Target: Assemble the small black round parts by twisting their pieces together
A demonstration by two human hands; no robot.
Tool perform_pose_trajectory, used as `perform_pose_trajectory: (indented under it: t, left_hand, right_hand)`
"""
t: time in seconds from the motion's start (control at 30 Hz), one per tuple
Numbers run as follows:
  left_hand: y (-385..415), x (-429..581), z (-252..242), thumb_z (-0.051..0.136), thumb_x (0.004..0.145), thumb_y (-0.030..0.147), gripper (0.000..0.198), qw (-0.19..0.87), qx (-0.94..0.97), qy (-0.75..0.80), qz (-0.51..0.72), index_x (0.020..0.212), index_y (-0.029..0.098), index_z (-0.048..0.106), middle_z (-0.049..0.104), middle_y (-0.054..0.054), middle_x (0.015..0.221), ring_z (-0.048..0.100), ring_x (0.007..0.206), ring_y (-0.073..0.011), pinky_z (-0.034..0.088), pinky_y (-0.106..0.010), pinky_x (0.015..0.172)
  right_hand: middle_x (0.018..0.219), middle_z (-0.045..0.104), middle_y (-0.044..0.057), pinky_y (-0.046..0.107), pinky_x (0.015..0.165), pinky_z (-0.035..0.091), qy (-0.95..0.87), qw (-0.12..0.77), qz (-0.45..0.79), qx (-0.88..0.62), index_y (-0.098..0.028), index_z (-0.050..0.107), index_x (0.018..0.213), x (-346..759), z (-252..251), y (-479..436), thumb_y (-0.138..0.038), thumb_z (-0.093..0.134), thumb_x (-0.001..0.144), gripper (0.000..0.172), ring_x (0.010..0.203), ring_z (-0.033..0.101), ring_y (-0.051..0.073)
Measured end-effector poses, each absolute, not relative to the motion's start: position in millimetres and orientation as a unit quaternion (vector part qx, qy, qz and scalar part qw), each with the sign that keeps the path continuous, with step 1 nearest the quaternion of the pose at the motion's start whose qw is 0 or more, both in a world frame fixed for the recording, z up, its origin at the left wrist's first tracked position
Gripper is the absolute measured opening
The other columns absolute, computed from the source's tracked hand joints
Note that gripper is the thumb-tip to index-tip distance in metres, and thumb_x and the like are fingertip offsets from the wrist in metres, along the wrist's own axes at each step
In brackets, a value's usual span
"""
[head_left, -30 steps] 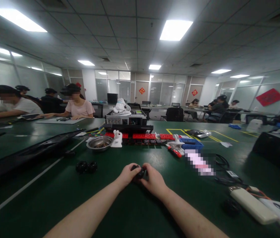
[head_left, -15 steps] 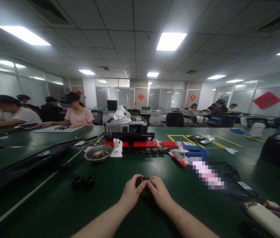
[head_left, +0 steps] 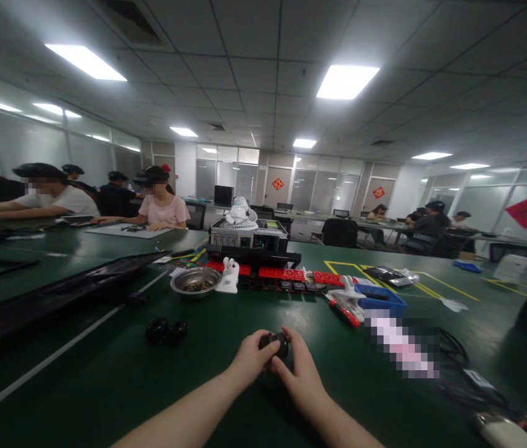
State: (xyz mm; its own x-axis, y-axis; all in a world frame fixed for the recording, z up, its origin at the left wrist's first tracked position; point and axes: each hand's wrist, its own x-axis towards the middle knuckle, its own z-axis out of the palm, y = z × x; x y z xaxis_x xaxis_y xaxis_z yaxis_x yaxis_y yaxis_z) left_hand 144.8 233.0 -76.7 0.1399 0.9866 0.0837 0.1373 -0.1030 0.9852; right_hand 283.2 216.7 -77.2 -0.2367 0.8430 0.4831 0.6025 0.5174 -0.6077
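Observation:
Low over the table in front of me, my left hand (head_left: pixel 250 361) grips a small black round part (head_left: pixel 282 344) with its thumb across it. My right hand (head_left: pixel 305 373) curves around the same part from the right, index finger at the top and thumb below. The fingers cover much of the part, so its exact kind is hard to tell. Left of my hands lie two similar glossy black wheel-like parts (head_left: pixel 166 331), side by side.
A metal bowl (head_left: pixel 177 287) with small pieces stands beyond, beside a white rabbit-shaped object (head_left: pixel 229 277). Behind are red modules (head_left: pixel 282 274) and an opened equipment case (head_left: pixel 249 236). A red-handled tool (head_left: pixel 345 313) and blue tray (head_left: pixel 391 302) sit right; a long black panel (head_left: pixel 71 286) left.
The view has turned a little left, so the scene sits further right. My right fingers have spread apart from the left thumb, and more of the black part shows.

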Motion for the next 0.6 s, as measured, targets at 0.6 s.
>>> perform_pose_trajectory:
  t: [0.6]
  left_hand:
    - [238.8,140.8,-71.9,0.046,0.06,0.06,0.051,0.565,0.526,0.457,0.443,0.075,0.011,0.05,0.056,-0.001,0.054,0.055,0.043,-0.0145,0.037,-0.023,0.039]
  right_hand:
    - [0.101,0.05,0.007,0.031,0.082,0.04,-0.805,0.416,0.136,-0.4,-0.02,0.047,0.111,290.7,-68.3,219.3,-0.021,0.056,0.069,0.044,0.094,0.047,0.019]
